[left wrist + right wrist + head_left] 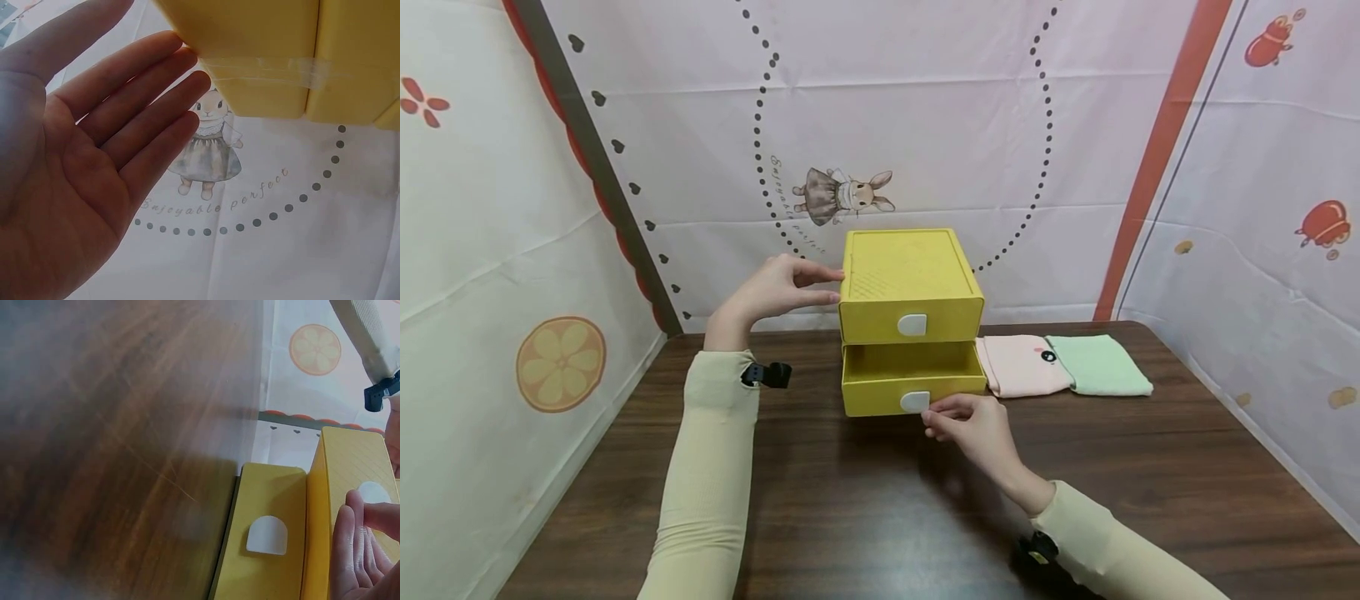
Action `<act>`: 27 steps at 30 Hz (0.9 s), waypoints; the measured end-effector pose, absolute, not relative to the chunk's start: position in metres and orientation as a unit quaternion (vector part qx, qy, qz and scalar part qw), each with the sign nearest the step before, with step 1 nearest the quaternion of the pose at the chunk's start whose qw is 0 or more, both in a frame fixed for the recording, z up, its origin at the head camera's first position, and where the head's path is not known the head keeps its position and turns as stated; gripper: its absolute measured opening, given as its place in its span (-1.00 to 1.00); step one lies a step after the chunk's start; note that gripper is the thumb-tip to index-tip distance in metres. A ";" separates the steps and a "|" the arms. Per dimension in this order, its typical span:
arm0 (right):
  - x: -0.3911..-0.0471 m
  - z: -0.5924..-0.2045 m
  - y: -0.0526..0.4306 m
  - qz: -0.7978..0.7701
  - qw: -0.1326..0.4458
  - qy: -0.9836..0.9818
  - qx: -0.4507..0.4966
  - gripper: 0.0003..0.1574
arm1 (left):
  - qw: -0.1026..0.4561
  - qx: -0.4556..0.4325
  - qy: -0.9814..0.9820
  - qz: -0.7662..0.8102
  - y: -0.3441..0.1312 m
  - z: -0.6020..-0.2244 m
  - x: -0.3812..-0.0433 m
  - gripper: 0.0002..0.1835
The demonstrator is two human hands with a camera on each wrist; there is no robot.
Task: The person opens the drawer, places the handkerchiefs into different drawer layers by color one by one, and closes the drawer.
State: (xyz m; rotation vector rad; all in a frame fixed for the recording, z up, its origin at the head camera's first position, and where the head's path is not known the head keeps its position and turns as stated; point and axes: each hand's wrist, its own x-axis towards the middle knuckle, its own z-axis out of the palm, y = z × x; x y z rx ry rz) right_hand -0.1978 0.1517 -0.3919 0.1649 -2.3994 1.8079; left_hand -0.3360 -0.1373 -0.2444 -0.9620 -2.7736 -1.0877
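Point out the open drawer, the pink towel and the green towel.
Open drawer [877, 398]: head view, front panel.
Pink towel [1024, 368]: head view, top face.
Green towel [1101, 367]: head view, top face.

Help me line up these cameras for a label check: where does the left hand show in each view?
Head: left hand left of centre, beside the yellow drawer unit.
Left wrist: left hand fills the left side, palm toward the camera.
Right wrist: left hand cut off by the right edge, below a black strap.
Shared landmark: the yellow drawer unit.
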 end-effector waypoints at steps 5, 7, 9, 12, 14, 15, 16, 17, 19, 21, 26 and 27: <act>-0.192 -0.392 0.152 0.603 0.064 -0.793 0.059 -0.83 | 0.006 -0.306 -0.888 -0.344 -0.137 -0.245 -0.336 -0.52; -0.190 -0.392 0.152 0.605 0.062 -0.792 0.059 -0.84 | 0.006 -0.305 -0.888 -0.344 -0.137 -0.245 -0.336 -0.52; -0.189 -0.392 0.152 0.606 0.060 -0.791 0.057 -0.86 | 0.006 -0.305 -0.888 -0.345 -0.137 -0.245 -0.336 -0.52; -0.187 -0.392 0.152 0.607 0.060 -0.790 0.059 -0.87 | 0.007 -0.305 -0.887 -0.346 -0.138 -0.245 -0.335 -0.52; -0.186 -0.392 0.152 0.606 0.061 -0.790 0.063 -0.87 | 0.007 -0.304 -0.888 -0.345 -0.138 -0.244 -0.335 -0.52; -0.185 -0.392 0.152 0.606 0.062 -0.790 0.066 -0.87 | 0.007 -0.304 -0.888 -0.345 -0.138 -0.244 -0.335 -0.52; -0.184 -0.392 0.152 0.606 0.063 -0.790 0.069 -0.87 | 0.007 -0.303 -0.889 -0.344 -0.138 -0.244 -0.335 -0.53; -0.183 -0.392 0.152 0.606 0.063 -0.790 0.071 -0.87 | 0.007 -0.303 -0.889 -0.343 -0.138 -0.244 -0.335 -0.54; -0.182 -0.392 0.152 0.606 0.063 -0.789 0.075 -0.87 | 0.007 -0.302 -0.890 -0.342 -0.138 -0.243 -0.334 -0.55; -0.181 -0.392 0.152 0.605 0.064 -0.790 0.076 -0.87 | 0.006 -0.302 -0.890 -0.341 -0.137 -0.243 -0.334 -0.55; -0.178 -0.393 0.153 0.603 0.061 -0.792 0.071 -0.85 | 0.006 -0.304 -0.889 -0.342 -0.137 -0.243 -0.334 -0.52; -0.177 -0.393 0.153 0.603 0.060 -0.793 0.069 -0.84 | 0.005 -0.305 -0.889 -0.342 -0.137 -0.243 -0.335 -0.52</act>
